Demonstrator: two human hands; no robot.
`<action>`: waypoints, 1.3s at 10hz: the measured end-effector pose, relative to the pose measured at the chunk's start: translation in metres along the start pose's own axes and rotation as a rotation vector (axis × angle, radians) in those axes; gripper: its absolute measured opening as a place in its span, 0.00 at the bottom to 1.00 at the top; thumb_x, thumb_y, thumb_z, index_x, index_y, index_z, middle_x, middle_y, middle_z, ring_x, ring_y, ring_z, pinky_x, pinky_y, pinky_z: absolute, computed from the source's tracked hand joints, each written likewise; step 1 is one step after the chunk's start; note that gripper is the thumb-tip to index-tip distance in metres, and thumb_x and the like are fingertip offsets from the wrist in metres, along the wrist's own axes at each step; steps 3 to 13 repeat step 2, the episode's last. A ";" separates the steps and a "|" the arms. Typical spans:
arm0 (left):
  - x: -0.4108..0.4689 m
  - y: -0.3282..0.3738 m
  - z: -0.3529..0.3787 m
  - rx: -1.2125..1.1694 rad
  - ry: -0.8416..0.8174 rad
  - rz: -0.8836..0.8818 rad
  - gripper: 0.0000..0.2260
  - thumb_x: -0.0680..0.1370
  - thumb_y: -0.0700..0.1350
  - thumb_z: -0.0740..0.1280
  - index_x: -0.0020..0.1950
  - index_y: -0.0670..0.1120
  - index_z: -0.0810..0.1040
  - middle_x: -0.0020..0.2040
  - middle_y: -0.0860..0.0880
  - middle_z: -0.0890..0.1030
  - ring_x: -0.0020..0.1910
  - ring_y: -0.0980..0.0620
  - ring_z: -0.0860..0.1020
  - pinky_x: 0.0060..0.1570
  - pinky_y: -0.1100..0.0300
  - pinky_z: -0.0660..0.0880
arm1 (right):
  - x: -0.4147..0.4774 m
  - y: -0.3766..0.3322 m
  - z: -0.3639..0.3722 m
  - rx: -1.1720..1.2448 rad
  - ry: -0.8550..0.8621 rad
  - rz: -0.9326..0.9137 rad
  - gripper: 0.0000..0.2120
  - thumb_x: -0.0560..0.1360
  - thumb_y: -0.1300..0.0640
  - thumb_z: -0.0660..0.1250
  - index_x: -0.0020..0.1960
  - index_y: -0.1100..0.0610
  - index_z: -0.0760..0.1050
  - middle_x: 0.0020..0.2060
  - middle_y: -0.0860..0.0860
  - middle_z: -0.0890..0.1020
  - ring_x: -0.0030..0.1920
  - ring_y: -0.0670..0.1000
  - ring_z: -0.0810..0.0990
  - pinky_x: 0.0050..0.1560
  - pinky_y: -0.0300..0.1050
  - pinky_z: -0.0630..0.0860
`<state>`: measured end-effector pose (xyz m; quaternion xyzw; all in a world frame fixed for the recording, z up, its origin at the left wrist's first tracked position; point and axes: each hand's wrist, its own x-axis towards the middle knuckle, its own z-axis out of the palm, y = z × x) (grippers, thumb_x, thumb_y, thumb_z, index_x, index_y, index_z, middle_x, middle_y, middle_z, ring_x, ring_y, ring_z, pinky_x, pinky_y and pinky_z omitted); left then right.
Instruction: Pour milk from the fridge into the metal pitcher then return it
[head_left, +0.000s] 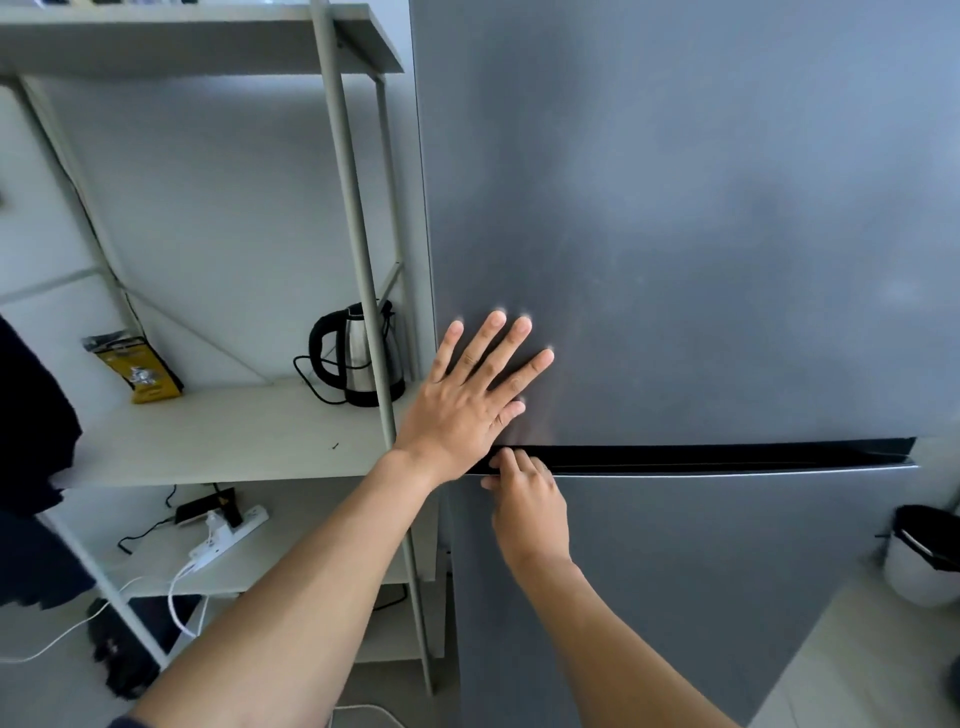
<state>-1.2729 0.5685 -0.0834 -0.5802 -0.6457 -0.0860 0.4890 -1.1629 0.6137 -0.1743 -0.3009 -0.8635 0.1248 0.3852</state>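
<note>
Two closed doors of the tall grey brushed-steel fridge (701, 234) hide the milk, so my right hand (527, 501) hooks curled fingers into the dark handle slot (727, 457) while my left hand (467, 395), spread flat and empty, braces against what I expect is a stiff seal.

- Your left hand (470, 402) lies flat, fingers spread, on the upper fridge door (675, 218)
- Your right hand (527, 496) hooks fingers into the dark door gap (727, 457)
</note>
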 end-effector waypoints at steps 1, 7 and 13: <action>-0.007 0.002 -0.026 -0.077 -0.142 -0.021 0.27 0.82 0.49 0.58 0.80 0.53 0.54 0.81 0.48 0.51 0.80 0.45 0.48 0.77 0.42 0.49 | -0.014 0.000 0.007 -0.062 0.017 -0.037 0.07 0.75 0.61 0.68 0.53 0.59 0.76 0.48 0.53 0.82 0.55 0.56 0.80 0.67 0.52 0.70; -0.056 -0.002 -0.045 -0.141 -0.407 -0.108 0.27 0.83 0.49 0.57 0.81 0.53 0.51 0.81 0.51 0.43 0.80 0.49 0.42 0.77 0.49 0.49 | -0.044 -0.013 0.011 0.059 -0.036 0.066 0.20 0.81 0.57 0.58 0.72 0.58 0.65 0.74 0.53 0.66 0.77 0.54 0.55 0.76 0.51 0.41; -0.056 -0.002 -0.045 -0.141 -0.407 -0.108 0.27 0.83 0.49 0.57 0.81 0.53 0.51 0.81 0.51 0.43 0.80 0.49 0.42 0.77 0.49 0.49 | -0.044 -0.013 0.011 0.059 -0.036 0.066 0.20 0.81 0.57 0.58 0.72 0.58 0.65 0.74 0.53 0.66 0.77 0.54 0.55 0.76 0.51 0.41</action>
